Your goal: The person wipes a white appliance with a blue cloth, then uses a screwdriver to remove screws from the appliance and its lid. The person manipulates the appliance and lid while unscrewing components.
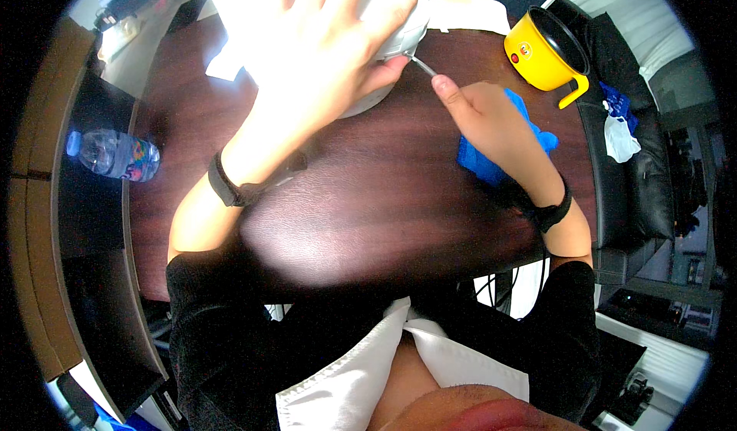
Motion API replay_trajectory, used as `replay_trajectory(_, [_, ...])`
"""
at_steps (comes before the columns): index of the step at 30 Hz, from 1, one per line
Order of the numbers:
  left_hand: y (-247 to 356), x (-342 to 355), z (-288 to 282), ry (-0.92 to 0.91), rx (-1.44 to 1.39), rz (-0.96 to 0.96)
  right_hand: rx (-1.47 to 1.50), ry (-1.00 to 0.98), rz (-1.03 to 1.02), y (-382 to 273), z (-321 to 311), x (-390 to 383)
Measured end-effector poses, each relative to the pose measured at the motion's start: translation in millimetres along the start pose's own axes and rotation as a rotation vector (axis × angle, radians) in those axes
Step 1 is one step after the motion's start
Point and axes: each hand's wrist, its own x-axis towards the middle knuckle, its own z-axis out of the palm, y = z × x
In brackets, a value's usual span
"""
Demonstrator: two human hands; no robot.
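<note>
Across a white rounded object (418,18) at the far side of the table, my left hand (338,47) lies with its fingers spread, holding it. Strong glare washes out much of that object, so its kind cannot be made out. My right hand (491,120) is closed on a slim metal tool (423,66), thumb on top. The tool's far end meets the object's lower right edge, beside my left thumb. What kind of tip it has is too small to tell. Under my right hand, partly hidden, lies a blue cloth (477,162).
A yellow pot (537,55) with a black inside and a handle stands at the far right. On the left, a clear plastic bottle (115,155) lies on a dark surface beside the brown wooden table (384,178). A black padded seat (649,193) borders the table's right side.
</note>
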Motion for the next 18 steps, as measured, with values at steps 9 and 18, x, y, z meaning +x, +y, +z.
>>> replay_trajectory(9, [1.4,1.1,3.4,0.002,0.036,0.003,1.568,-0.659,0.426,-25.5,45.9,-12.7])
replay_trajectory(18, [1.7,0.6,9.0,0.053,0.046,0.009,0.192,-0.009,-0.036,28.6,9.5,-7.0])
